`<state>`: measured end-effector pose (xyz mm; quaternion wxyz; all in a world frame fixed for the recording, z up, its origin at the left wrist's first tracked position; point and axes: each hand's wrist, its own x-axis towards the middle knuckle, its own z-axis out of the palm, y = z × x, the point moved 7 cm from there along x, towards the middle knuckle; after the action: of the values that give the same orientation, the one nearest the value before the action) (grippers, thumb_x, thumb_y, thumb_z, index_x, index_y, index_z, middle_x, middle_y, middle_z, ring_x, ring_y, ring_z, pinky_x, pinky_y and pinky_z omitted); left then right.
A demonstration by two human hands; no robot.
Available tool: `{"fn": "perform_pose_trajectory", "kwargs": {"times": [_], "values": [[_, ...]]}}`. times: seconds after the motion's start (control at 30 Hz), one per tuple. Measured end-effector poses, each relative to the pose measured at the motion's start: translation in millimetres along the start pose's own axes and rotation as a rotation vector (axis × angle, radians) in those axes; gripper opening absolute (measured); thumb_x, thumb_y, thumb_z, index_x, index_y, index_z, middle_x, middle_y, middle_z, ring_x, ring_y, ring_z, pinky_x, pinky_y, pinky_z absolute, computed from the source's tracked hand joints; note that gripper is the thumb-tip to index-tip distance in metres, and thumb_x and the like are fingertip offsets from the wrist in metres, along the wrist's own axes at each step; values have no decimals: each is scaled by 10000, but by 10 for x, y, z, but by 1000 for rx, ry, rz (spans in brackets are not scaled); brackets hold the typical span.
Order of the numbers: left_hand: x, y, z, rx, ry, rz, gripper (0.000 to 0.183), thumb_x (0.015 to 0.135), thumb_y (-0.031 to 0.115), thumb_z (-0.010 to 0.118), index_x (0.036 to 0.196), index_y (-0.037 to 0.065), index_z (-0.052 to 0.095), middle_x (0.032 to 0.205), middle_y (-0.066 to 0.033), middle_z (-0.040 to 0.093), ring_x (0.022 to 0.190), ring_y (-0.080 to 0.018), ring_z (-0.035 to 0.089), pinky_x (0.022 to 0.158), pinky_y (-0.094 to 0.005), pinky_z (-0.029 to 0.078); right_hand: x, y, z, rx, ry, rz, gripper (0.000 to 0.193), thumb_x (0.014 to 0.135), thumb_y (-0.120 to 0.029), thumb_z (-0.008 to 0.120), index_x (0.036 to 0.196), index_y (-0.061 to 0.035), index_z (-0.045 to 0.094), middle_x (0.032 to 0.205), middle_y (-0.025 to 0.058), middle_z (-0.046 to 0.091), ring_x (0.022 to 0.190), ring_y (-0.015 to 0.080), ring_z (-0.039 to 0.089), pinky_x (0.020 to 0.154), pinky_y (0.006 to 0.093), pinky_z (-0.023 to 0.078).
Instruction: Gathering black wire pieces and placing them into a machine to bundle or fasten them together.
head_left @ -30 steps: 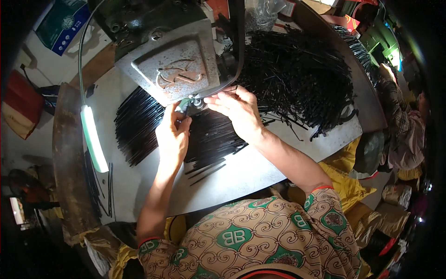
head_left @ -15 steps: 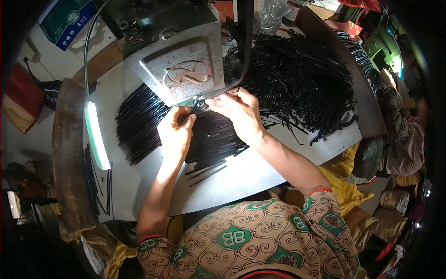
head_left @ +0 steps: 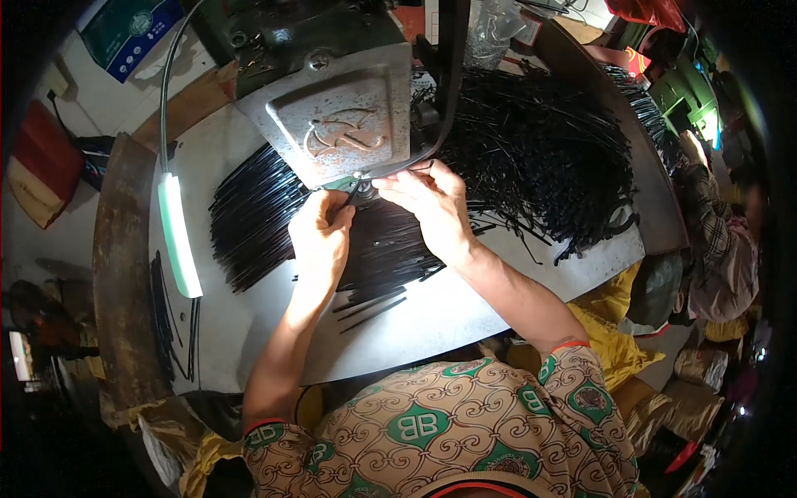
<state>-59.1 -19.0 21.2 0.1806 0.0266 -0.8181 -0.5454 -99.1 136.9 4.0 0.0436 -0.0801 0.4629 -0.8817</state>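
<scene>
Under the grey metal machine head (head_left: pixel 332 124) with a raised umbrella shape, my two hands are close together. My left hand (head_left: pixel 322 231) is closed, thumb and forefinger pinching a thin black rod (head_left: pixel 353 197) at the machine's small round metal part (head_left: pixel 364 189). From the right, my right hand (head_left: pixel 430 203) reaches to the same spot with fingers bent together. A dark thin end shows between its upper fingers, too small to identify. Beneath and beside my hands lie rows of thin black rods (head_left: pixel 257 220), some of them under my right wrist.
A large tangled heap of black rods (head_left: pixel 540 158) covers the table's right side. A lit lamp (head_left: pixel 178 236) hangs at left over the pale tabletop (head_left: pixel 249 349). Yellow sacks (head_left: pixel 614 340) stand by the right edge. Another person's sleeve (head_left: pixel 706 199) shows at far right.
The view has shifted slightly, so the machine and lamp sit a little farther right in the picture. Both hands stay at the machine, their grips much the same.
</scene>
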Motion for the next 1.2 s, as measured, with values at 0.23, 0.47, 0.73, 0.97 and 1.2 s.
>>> {"fn": "perform_pose_trajectory", "kwargs": {"times": [0.23, 0.47, 0.73, 0.97, 1.2], "values": [[19, 118, -5, 113, -2, 92, 104, 711, -39, 608, 795, -10, 553, 644, 1, 527, 552, -39, 429, 516, -175, 365, -3, -15, 9, 2, 10, 16, 175, 845, -87, 497, 935, 63, 497, 894, 168, 575, 852, 238, 595, 777, 336, 506], [24, 169, -19, 246, -5, 155, 121, 694, -38, 612, 796, -8, 555, 649, -18, 531, 561, -67, 450, 534, -208, 392, -12, 10, -8, -2, 27, 44, 160, 843, -79, 491, 917, 63, 490, 890, 178, 574, 853, 249, 598, 780, 346, 506], [-63, 423, 65, 598, 49, 398, 135, 685, 42, 611, 785, 17, 523, 670, -113, 531, 564, -237, 535, 526, -288, 430, -26, 10, -17, -10, 51, 101, 149, 844, -71, 478, 906, 64, 490, 891, 185, 576, 853, 262, 599, 786, 365, 502], [-122, 79, 136, -438, -202, -503, 124, 766, 119, 605, 762, 24, 525, 577, -33, 491, 512, -109, 491, 434, -230, 386, -62, 95, -14, 80, 2, 309, 130, 817, -63, 507, 894, 41, 498, 868, 161, 585, 821, 239, 606, 756, 327, 497], [-474, 140, 371, -919, -237, -624, 88, 799, 106, 555, 757, 34, 525, 697, -70, 554, 592, -150, 554, 553, -262, 470, -260, -250, -196, -267, 37, 428, 106, 767, -101, 579, 836, -21, 579, 653, 1, 533, 532, 52, 487, 443, 158, 388]]}}
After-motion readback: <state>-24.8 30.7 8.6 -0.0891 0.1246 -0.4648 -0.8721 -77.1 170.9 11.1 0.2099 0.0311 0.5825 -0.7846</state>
